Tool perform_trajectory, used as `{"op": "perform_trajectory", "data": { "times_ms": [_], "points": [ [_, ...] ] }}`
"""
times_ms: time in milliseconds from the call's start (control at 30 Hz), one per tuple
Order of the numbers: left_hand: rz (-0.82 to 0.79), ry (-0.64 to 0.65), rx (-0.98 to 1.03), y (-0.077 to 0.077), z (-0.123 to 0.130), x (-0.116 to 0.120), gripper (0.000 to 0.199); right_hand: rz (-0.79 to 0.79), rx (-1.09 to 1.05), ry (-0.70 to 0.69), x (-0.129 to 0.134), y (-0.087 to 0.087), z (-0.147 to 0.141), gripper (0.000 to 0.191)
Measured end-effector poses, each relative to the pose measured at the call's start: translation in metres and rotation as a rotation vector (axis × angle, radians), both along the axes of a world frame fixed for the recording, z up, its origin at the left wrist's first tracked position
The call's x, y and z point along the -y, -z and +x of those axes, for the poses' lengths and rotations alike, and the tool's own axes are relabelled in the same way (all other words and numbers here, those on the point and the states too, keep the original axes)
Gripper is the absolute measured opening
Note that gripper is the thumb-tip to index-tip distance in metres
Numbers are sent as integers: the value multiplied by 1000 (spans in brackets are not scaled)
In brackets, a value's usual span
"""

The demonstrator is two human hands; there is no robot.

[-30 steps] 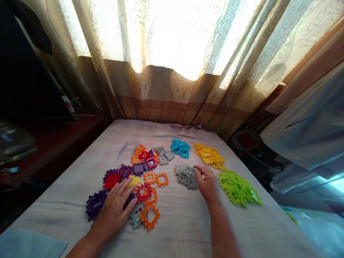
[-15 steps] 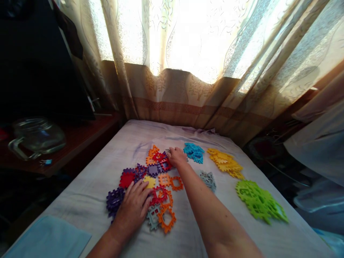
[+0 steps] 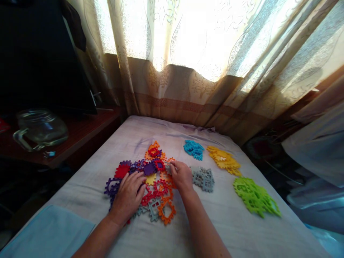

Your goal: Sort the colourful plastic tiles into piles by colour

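Spreading across the pale sheet (image 3: 212,222), a mixed heap of toothed plastic pieces (image 3: 149,168) lies around and under both hands. A lime pile (image 3: 254,196) sits well to the right. The left hand (image 3: 129,193) rests palm down on the heap, fingers extended and slightly parted. The right hand (image 3: 182,175) curls at its right edge; whether it pinches a piece, I cannot tell. Just beside that hand is a gray pile (image 3: 203,178).

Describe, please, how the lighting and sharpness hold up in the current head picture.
In the head view, backlight washes the upper middle of the curtain to white; at the head view's left, the dark panel shows almost no detail; the hanging cloth at the head view's right looks soft; the green pieces in the head view are clearly lit.
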State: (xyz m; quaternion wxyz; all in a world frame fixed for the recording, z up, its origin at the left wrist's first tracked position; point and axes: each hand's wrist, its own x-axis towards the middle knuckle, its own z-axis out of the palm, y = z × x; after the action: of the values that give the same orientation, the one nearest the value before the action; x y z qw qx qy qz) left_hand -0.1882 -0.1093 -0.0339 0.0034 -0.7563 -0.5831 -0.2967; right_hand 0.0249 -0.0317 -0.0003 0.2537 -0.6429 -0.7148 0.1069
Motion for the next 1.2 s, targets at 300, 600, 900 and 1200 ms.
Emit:
{"op": "perform_trajectory", "data": {
  "times_ms": [300, 600, 900, 1200],
  "points": [
    [7, 31, -30, 5, -4, -3, 29, 265, -380, 299, 6, -16, 79, 37],
    [-2, 30, -101, 5, -7, -6, 34, 26, -285, 607, 2, 1, 144, 28],
    [-7, 26, -125, 6, -7, -6, 36, 129, -31, 370, 6, -11, 117, 26],
    [-8, 35, -144, 4, -6, -4, 35, -81, 282, -61, 18, -18, 67, 32]
  ]
}}
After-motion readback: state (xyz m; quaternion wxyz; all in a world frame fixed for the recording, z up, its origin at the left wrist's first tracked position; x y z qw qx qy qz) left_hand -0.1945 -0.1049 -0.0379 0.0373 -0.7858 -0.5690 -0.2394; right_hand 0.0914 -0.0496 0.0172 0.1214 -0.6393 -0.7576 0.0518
